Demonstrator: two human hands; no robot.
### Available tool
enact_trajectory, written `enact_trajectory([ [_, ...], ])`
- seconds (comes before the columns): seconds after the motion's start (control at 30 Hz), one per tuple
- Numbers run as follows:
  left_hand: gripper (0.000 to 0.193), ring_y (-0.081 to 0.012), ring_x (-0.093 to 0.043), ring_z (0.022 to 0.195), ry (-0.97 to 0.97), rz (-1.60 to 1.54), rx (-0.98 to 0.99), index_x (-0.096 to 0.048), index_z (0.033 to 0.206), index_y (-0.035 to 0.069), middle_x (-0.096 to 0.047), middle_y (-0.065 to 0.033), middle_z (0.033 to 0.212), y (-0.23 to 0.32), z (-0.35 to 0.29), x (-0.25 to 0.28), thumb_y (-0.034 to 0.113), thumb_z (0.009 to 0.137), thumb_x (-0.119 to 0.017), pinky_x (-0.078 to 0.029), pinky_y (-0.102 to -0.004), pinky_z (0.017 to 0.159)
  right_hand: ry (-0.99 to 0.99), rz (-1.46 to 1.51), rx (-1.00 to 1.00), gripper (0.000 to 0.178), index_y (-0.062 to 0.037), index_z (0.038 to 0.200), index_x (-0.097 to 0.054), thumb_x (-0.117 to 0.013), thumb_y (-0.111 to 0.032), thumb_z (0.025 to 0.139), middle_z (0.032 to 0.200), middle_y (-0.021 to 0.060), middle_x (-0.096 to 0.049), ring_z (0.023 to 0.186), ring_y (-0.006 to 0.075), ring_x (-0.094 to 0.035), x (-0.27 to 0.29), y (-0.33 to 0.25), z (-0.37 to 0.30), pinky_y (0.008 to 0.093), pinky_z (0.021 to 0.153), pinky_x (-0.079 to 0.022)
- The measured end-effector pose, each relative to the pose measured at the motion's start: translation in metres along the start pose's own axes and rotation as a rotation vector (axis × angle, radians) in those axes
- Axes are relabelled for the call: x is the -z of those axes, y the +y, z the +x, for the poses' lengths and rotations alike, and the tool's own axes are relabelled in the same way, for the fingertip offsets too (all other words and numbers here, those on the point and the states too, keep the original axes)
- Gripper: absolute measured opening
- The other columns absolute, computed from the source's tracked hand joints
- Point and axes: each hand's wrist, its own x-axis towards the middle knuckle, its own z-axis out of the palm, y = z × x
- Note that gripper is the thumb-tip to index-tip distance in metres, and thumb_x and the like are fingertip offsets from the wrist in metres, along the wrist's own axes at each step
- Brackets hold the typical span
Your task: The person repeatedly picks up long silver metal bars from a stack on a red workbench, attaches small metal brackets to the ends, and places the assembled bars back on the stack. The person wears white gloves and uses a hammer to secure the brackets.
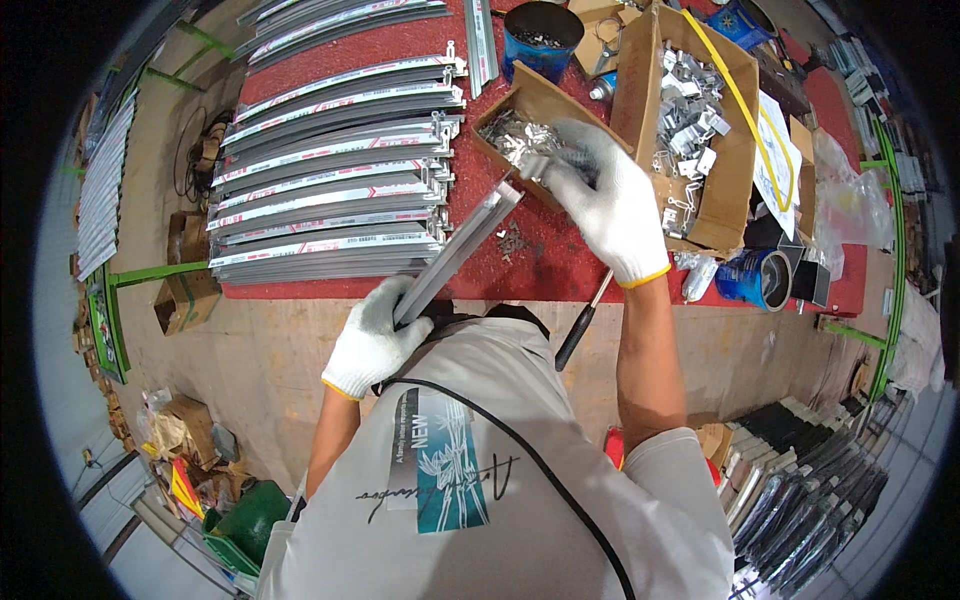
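My left hand, in a white knitted glove with a grey palm, is wrapped round a grey metal profile. The profile slants up and away to the right, its far end just below a small cardboard box. My right hand, gloved the same way, is bent over that box beside the profile's far end. Its fingers are pinched together, and what they hold, if anything, is too small to make out. Shiny small metal pieces lie in the box, partly hidden by the right hand.
Stacked metal profiles lie on the red table at the left. A larger carton of metal brackets stands right, a blue bucket behind. A black-handled tool overhangs the near edge; a blue can lies there.
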Motion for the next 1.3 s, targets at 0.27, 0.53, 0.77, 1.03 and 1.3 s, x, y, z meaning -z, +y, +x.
enact_trajectory([
  [0.27, 0.055, -0.0465, -0.073, 0.118, 0.026, 0.076, -0.01, -0.068, 0.138, 0.0, -0.074, -0.0267, 0.125, 0.001, -0.001, 0.0, 0.024, 0.09, -0.082, -0.058, -0.0495, 0.102, -0.072, -0.36, 0.221, 0.026, -0.0032, 0.109, -0.083, -0.078, -0.023, 0.093, 0.099, 0.0253, -0.079, 0.095, 0.0436, -0.079, -0.005, 0.0, 0.016, 0.0489, 0.088, -0.062],
  [0.53, 0.052, -0.0478, -0.071, 0.118, -0.023, 0.059, 0.041, -0.068, 0.136, 0.001, -0.073, -0.0269, 0.125, 0.0, 0.001, -0.002, 0.026, 0.092, -0.082, -0.057, -0.0506, 0.101, -0.222, -0.542, 0.261, 0.028, -0.0005, 0.111, -0.082, -0.077, -0.023, 0.095, 0.1, 0.0253, -0.079, 0.096, 0.0431, -0.077, -0.015, 0.004, 0.024, 0.0474, 0.088, -0.062],
  [0.77, 0.051, -0.0484, -0.072, 0.114, 0.024, 0.11, -0.02, -0.068, 0.135, 0.0, -0.074, -0.0278, 0.121, -0.002, 0.005, -0.005, 0.025, 0.093, -0.082, -0.058, -0.0501, 0.099, -0.215, -0.479, 0.232, 0.031, 0.0028, 0.113, -0.074, -0.07, -0.025, 0.099, 0.091, 0.0312, -0.075, 0.093, 0.0509, -0.075, -0.038, 0.0, 0.013, 0.0583, 0.089, -0.061],
  [1.03, 0.05, -0.0445, -0.077, 0.105, 0.02, 0.042, -0.041, -0.07, 0.133, -0.004, -0.077, -0.0281, 0.113, -0.012, 0.007, -0.003, 0.029, 0.097, -0.082, -0.06, -0.0469, 0.094, -0.141, -0.285, -0.423, 0.051, 0.0027, 0.109, -0.079, -0.069, -0.047, 0.105, 0.104, 0.0357, -0.075, 0.108, 0.0512, -0.075, 0.012, 0.025, -0.082, 0.0535, 0.092, -0.059],
  [1.3, 0.055, -0.0488, -0.074, 0.116, -0.076, 0.169, -0.008, -0.07, 0.135, -0.002, -0.076, -0.0297, 0.123, -0.025, 0.004, -0.015, 0.04, 0.101, -0.081, -0.058, -0.0505, 0.098, 0.089, 0.265, -0.893, 0.03, 0.0004, 0.109, -0.074, -0.076, -0.027, 0.097, 0.094, 0.0226, -0.078, 0.078, 0.0349, -0.077, -0.049, 0.182, -0.208, 0.047, 0.075, -0.062],
])
